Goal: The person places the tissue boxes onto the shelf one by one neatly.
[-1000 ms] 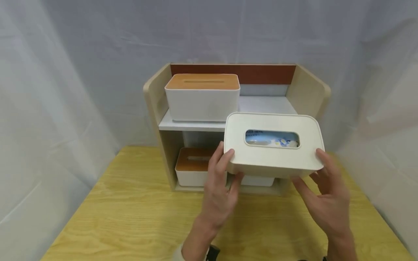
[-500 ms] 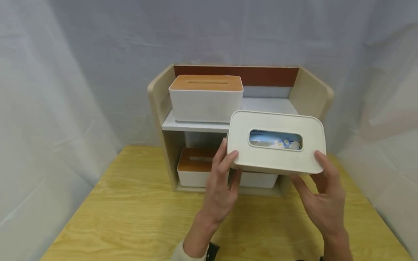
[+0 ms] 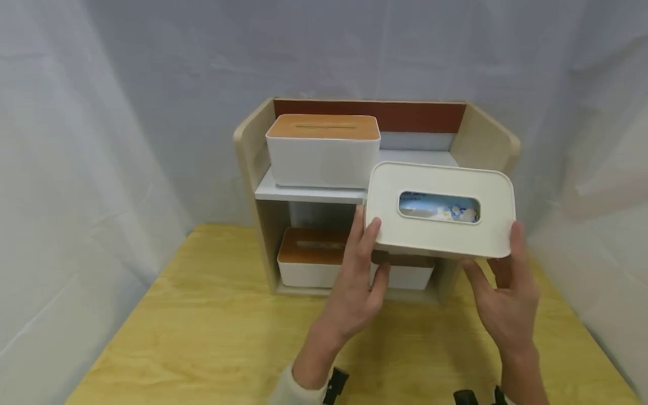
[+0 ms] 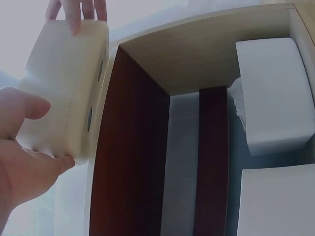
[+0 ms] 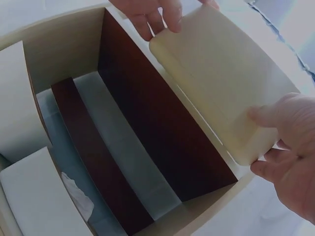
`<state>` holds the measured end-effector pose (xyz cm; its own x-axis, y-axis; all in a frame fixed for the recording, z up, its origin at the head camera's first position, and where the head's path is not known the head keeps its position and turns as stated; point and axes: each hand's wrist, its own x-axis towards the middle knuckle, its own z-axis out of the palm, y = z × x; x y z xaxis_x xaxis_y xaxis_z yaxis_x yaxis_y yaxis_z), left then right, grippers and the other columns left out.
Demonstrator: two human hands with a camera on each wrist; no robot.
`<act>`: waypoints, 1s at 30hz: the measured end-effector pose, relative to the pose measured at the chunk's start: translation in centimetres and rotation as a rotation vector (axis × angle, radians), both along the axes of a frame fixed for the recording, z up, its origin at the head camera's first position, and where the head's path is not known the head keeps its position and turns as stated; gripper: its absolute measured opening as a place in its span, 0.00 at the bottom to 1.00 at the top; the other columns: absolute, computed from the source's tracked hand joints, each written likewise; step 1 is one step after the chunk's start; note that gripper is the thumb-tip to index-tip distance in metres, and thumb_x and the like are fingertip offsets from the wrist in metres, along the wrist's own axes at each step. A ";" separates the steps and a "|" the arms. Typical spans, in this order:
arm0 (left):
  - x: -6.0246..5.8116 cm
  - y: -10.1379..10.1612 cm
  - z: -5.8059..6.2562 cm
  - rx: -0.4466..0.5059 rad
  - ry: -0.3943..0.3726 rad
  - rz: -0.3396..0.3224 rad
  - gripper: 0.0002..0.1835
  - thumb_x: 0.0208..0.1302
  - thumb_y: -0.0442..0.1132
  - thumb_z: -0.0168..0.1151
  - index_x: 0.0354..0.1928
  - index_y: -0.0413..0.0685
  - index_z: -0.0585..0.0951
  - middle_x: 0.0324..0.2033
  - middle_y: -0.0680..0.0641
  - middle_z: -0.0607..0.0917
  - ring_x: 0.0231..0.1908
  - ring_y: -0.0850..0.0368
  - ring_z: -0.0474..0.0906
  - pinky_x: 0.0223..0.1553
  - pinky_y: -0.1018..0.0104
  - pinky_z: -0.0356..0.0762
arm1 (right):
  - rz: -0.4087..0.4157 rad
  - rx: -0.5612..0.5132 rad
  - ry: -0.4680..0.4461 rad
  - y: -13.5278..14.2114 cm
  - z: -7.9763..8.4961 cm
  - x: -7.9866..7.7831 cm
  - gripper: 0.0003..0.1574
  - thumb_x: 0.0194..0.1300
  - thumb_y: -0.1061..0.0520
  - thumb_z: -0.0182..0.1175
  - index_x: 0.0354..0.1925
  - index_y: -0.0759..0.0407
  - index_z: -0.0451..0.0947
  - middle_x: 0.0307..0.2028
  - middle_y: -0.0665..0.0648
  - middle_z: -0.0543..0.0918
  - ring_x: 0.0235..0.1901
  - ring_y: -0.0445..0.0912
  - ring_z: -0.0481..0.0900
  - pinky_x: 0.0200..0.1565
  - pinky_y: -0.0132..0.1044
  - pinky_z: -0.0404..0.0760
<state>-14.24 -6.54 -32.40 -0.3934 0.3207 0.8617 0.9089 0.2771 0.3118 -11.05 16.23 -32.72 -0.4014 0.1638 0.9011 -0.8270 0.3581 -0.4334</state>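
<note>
A cream tissue box [image 3: 438,235] is held up in front of the right side of a two-tier shelf unit [image 3: 314,194]. Through its oval slot shows a blue packet [image 3: 427,207] with a flower print. My left hand [image 3: 354,289] holds the left end, fingers along the side and thumb below. At the other end my right hand [image 3: 508,301] grips the lower right corner. Both wrist views show the box's plain underside [image 4: 56,73], with thumb and fingers spread over its ends. In the head view the box overlaps part of the upper tier.
On the upper tier's left stands a white tissue box [image 3: 324,163] with a wood-coloured lid. Two similar ones, a left box [image 3: 306,274] and a right box [image 3: 407,277], sit on the lower tier. The unit stands on a wooden table [image 3: 202,337] before white curtains [image 3: 152,112].
Both hands have raised the cream tissue box slightly and carried it a little to the right. The head view has shifted slightly; the shelf's boxes stay in place.
</note>
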 end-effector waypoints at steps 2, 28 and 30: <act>-0.3 0.3 0.1 -0.016 0.024 0.012 0.53 0.63 0.22 0.55 0.80 0.59 0.38 0.77 0.34 0.40 0.76 0.40 0.44 0.73 0.49 0.55 | -0.012 0.019 -0.017 0.3 0.3 -0.2 0.49 0.63 0.70 0.64 0.75 0.68 0.51 0.70 0.71 0.63 0.66 0.51 0.72 0.59 0.32 0.75; -4.3 0.9 5.0 -0.162 0.034 0.268 0.41 0.71 0.34 0.57 0.78 0.43 0.46 0.67 0.28 0.61 0.63 0.37 0.67 0.46 0.55 0.83 | -0.192 0.144 -0.392 1.8 6.3 -2.6 0.48 0.71 0.65 0.57 0.77 0.45 0.45 0.73 0.58 0.60 0.65 0.46 0.72 0.49 0.16 0.73; -4.5 0.9 5.3 -0.168 0.039 0.283 0.40 0.71 0.36 0.57 0.78 0.45 0.47 0.66 0.29 0.64 0.60 0.38 0.70 0.42 0.56 0.84 | -0.197 0.156 -0.417 1.9 6.7 -2.9 0.47 0.71 0.62 0.56 0.77 0.44 0.45 0.71 0.60 0.61 0.64 0.48 0.72 0.48 0.15 0.73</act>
